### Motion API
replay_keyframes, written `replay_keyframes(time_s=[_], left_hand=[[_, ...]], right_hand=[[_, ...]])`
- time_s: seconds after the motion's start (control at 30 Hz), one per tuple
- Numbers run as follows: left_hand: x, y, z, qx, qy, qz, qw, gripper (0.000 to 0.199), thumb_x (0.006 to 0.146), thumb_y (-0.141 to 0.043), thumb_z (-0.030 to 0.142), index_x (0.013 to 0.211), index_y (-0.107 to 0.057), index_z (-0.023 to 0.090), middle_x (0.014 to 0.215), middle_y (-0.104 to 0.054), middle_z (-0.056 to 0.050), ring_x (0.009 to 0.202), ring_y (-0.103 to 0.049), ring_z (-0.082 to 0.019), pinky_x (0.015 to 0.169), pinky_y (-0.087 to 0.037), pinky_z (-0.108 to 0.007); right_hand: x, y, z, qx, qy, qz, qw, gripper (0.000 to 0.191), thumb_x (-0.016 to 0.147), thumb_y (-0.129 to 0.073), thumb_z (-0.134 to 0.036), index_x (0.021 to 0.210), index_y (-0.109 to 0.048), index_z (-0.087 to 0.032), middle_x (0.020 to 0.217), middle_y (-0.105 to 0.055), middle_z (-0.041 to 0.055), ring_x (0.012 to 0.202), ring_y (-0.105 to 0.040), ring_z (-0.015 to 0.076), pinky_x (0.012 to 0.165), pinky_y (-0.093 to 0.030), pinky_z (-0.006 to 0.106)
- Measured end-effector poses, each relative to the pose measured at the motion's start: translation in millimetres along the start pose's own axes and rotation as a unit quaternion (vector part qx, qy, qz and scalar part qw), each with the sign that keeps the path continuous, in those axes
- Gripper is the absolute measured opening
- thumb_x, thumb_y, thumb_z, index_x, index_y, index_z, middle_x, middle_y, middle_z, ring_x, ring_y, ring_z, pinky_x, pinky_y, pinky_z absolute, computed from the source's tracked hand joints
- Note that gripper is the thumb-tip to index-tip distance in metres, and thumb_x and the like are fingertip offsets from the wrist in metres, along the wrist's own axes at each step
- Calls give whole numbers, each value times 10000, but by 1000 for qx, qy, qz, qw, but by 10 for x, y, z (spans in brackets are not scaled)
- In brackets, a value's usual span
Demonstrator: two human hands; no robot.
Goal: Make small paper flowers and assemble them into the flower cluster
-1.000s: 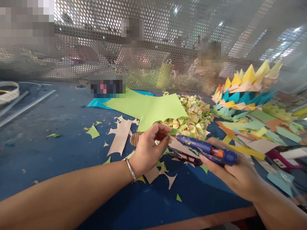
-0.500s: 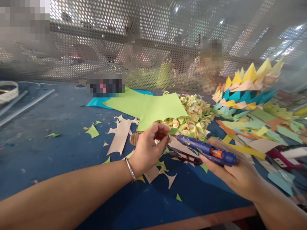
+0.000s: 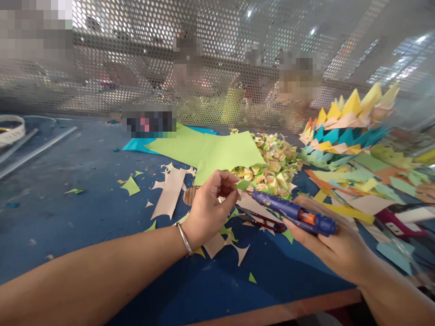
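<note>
Between the fingertips of my left hand (image 3: 214,201) is a small green paper piece (image 3: 243,184), pinched and pointing right. My right hand (image 3: 336,244) is wrapped round a blue glue gun (image 3: 285,208), whose nozzle tip meets or nearly meets that paper; I cannot tell which. Below the glue gun lie dark red thread snips (image 3: 268,222) on the table. Just behind my hands a large light green paper sheet (image 3: 231,151) rests against a heap of small folded paper pieces (image 3: 275,167) in cream and green. A corrugated cardboard piece (image 3: 189,196) shows partly behind my left wrist.
Pink paper offcuts (image 3: 169,194) and green scraps (image 3: 131,185) litter the blue table (image 3: 84,217). To the right stand stacked paper petal rings (image 3: 350,127), with coloured strips and a maroon-and-white device (image 3: 401,222) in front. A perforated metal screen (image 3: 210,90) closes off the back.
The green paper piece shows a little more above the nozzle, with my left fingers slightly shifted. Otherwise both hands hold nearly the same place; the view has moved slightly.
</note>
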State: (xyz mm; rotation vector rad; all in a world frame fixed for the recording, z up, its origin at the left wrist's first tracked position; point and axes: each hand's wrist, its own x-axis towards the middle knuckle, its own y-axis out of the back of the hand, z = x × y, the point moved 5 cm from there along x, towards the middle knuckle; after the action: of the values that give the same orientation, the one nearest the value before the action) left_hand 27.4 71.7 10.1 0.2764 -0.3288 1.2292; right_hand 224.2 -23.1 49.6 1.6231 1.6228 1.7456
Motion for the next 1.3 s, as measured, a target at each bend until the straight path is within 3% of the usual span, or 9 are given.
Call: replay_keyframes(time_s=[0.2, 0.37, 0.77, 1.3], left_hand=[[-1, -3, -39, -7, 18, -2, 1000, 217, 847, -614, 196, 1056, -555, 178, 843, -646, -33, 773, -646, -140, 709, -550, -278], [0, -6, -93, -25, 43, -1, 999, 183, 813, -645, 207, 985, -589, 177, 851, -649, -36, 748, -630, -134, 693, -546, -279], [-1, -39, -161, -130, 148, 9, 980, 202, 765, -699, 219, 916, -574, 173, 762, -590, 5, 719, -637, -124, 738, -560, -292], [0, -106, -151, -213, 163, -36, 963, 239, 755, -721, 180, 938, -568, 163, 762, -557, 23, 680, -560, -86, 706, -521, -244]], right_hand=[[2, 12, -4, 2, -10, -3, 1000, 90, 884, -594, -164, 873, -568, -250, 824, -658, 1, 717, -665, 178, 616, -526, 259], [6, 18, -10, 6, -12, -8, 1000, 92, 892, -604, -174, 869, -552, -247, 814, -639, -4, 689, -644, 160, 613, -516, 249], [-57, 32, 31, -18, -9, 5, 1000, 96, 870, -626, -177, 899, -591, -262, 836, -685, 12, 771, -694, 217, 624, -543, 293], [3, 60, -46, -15, 8, -12, 1000, 114, 870, -595, -163, 852, -552, -267, 783, -654, 4, 712, -673, 203, 591, -526, 286]])
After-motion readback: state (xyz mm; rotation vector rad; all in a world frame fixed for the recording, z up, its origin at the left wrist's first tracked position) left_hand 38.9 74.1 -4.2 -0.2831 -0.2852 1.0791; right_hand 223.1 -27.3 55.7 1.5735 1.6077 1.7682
